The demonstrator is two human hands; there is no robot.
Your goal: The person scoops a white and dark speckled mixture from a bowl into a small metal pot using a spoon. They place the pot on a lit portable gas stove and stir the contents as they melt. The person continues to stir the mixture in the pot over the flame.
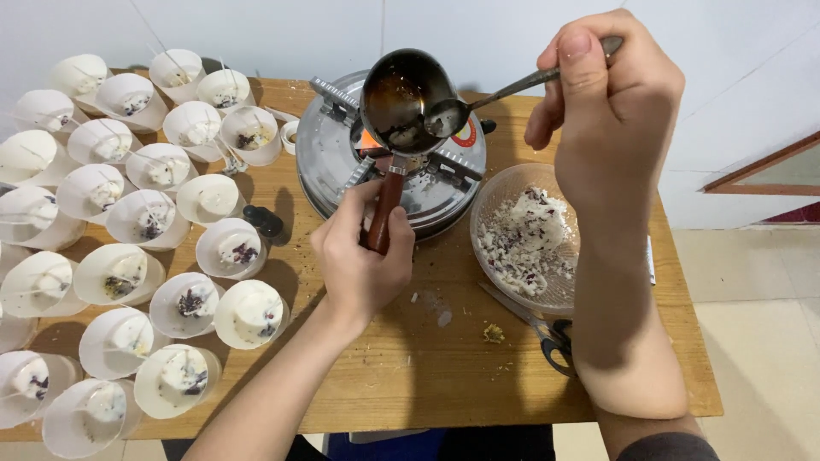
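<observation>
While the left hand (363, 256) grips a wooden-handled ladle (401, 102), the right hand (611, 111) clasps a metal spoon (446, 118), seemingly scraping.

Left hand (363, 260) grips ladle (406, 98) handle over burner (333, 162); right hand (611, 111) scrapes it with spoon (448, 117); white cups (128, 230) crowd tabletop (427, 367).

A wooden table (410, 376) carries many white paper cups (184, 303) crowded over its left half. A round metal stove (329, 162) stands at the back middle, a clear bowl (504, 201) of white lumps just beside it on the right. Scissors (547, 337) lie near the bowl, with crumbs (493, 333) beside them.
</observation>
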